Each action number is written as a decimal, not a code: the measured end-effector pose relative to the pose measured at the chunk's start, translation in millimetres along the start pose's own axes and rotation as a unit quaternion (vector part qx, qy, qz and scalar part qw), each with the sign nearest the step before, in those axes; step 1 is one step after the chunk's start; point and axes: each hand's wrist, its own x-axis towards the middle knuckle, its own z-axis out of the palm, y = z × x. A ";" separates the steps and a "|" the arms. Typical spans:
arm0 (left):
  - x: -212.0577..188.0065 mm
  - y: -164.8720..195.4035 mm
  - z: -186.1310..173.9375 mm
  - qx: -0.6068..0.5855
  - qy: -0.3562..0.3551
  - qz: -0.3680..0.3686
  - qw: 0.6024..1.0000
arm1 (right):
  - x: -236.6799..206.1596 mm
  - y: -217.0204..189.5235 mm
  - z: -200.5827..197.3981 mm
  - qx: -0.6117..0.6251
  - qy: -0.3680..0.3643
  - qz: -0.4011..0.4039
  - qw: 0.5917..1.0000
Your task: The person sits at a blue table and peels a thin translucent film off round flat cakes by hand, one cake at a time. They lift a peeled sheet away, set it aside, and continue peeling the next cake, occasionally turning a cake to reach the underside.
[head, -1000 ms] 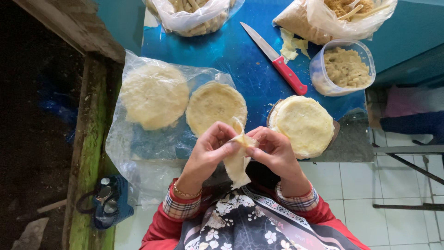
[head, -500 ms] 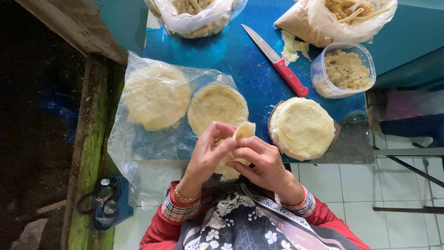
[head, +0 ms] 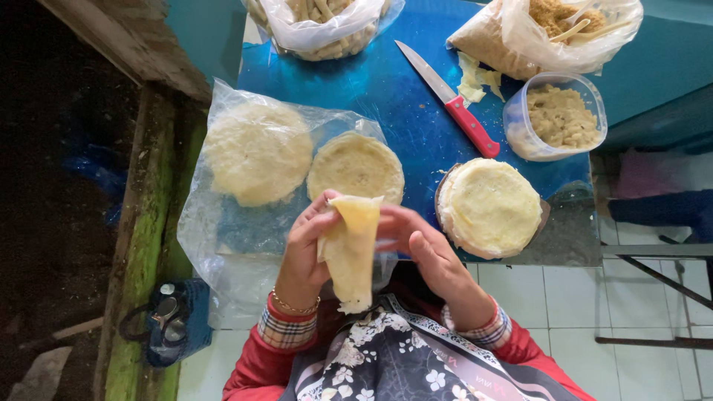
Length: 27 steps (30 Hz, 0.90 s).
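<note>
My left hand pinches the top edge of a thin pale-yellow wrapper sheet, which hangs folded down toward my lap. My right hand sits just right of the sheet, fingers spread and touching its side; it looks blurred. Under my hands lies a round stack of wrappers on a clear plastic sheet, beside a second round stack further left. A third stack of wrappers rests on a plate at my right.
On the blue table lie a red-handled knife, a clear tub of crumbly filling, a plastic bag of brown filling and a bag of rolled sticks. A mossy wooden beam runs on the left.
The wrapper sheet was bunched small between both hands; now it hangs open and longer from my left hand. My right hand has slid off to the sheet's right side.
</note>
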 end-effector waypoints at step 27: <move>3.1 -18.4 -17.7 0.214 0.120 0.071 0.967 | 26.7 22.2 -9.0 0.073 0.227 -0.072 0.969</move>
